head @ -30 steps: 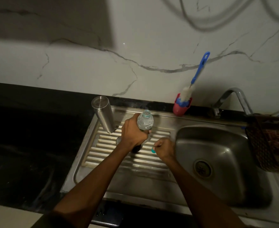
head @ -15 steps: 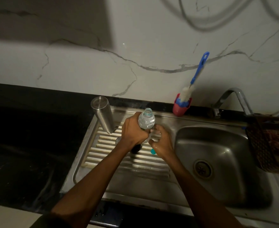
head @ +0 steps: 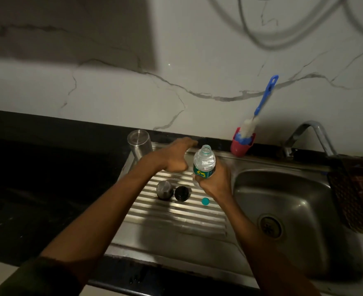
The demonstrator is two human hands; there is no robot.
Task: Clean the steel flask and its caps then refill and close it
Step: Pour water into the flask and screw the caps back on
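The steel flask (head: 139, 144) stands at the back left corner of the ribbed drainboard (head: 176, 216). Its steel cap (head: 164, 189) and black inner cap (head: 182, 193) lie side by side on the ribs. My right hand (head: 216, 184) grips an open clear plastic water bottle (head: 204, 162) with a green label, held upright beside the basin. The bottle's small teal cap (head: 205, 201) lies on the drainboard below it. My left hand (head: 175, 158) hovers between the bottle and the flask, fingers loosely spread and holding nothing.
The sink basin (head: 287, 212) with its drain sits to the right, the tap (head: 311, 133) behind it. A red cup (head: 240, 147) holding a blue-handled bottle brush (head: 259, 110) stands at the wall. A dark mesh basket (head: 356, 193) hangs at the right edge. Black counter lies left.
The bottle passed from my left hand to my right. My left hand let go and moved left toward the flask, uncovering the two flask caps on the drainboard.
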